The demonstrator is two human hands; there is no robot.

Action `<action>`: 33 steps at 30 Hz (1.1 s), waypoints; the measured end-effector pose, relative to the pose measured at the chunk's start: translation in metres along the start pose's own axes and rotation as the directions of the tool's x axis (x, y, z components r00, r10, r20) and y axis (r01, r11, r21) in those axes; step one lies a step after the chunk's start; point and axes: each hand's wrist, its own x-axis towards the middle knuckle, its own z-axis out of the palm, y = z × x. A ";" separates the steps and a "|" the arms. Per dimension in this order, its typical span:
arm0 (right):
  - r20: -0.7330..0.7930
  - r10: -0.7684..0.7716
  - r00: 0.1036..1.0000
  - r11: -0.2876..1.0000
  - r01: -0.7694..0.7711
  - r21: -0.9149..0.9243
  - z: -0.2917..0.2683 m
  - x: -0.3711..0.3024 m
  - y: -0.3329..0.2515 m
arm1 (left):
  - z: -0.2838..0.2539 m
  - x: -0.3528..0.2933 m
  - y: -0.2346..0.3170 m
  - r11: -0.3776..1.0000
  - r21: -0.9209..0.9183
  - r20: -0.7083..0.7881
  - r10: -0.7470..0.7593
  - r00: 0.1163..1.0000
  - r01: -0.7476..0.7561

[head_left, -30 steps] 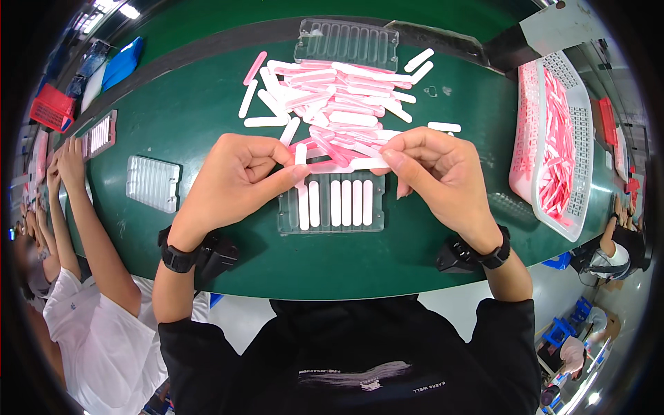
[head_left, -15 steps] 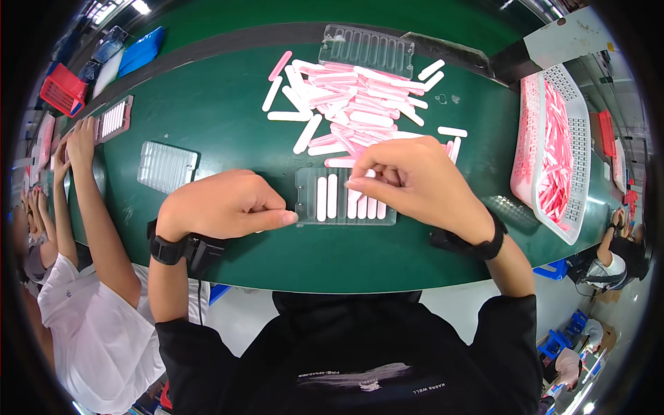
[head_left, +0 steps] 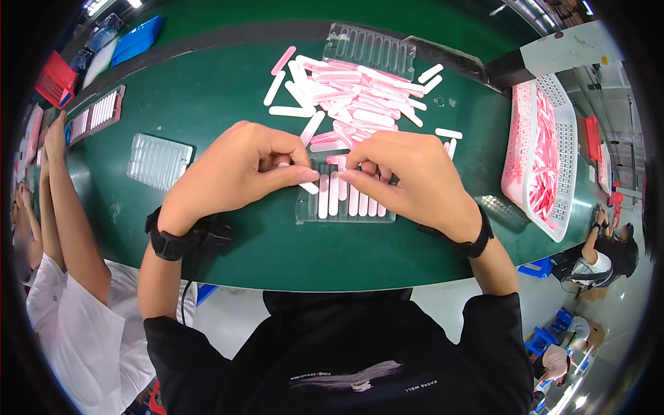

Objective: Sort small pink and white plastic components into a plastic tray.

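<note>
- In the clear grooved tray (head_left: 303, 213) in front of us, most grooves carry white strips (head_left: 363, 202), laid side by side; its left end looks bare.
- Our right hand (head_left: 415, 173) pinches an upright pale strip (head_left: 342, 188) between thumb and forefinger, over the tray's middle; its lower end sits further back than its neighbours', so we judge it not fully seated.
- Our left hand (head_left: 242, 176) pinches a short-looking white piece (head_left: 309, 187) above the tray's left end; the rest of it is hidden by the fingers.
- Plenty lies loose: we have a pink-and-white pile (head_left: 356, 97) just behind the tray, and more strips fill the basket (head_left: 516, 149) at right.
- A second clear tray (head_left: 159, 162) at left appears unfilled, as does a third clear tray (head_left: 370, 52) beyond the pile.
- For room, we have bare green table (head_left: 311, 259) between the tray and the near edge, and more to its left.
- The basket stands close to the table's right edge; the pile limits us behind.
</note>
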 end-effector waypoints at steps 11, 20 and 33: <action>0.140 -0.071 0.988 0.997 0.076 -0.026 0.006 0.002 0.001 | 0.042 0.003 -0.017 0.939 0.316 -0.287 0.233 0.929 -0.137; 0.177 -0.238 0.955 0.937 0.274 -0.218 -0.006 -0.012 -0.001 | 0.050 -0.009 -0.021 0.896 0.427 -0.340 0.286 0.896 -0.124; 0.267 -0.176 0.948 0.933 0.247 -0.263 -0.003 -0.033 -0.017 | 0.053 -0.008 -0.020 0.902 0.409 -0.371 0.302 0.878 -0.138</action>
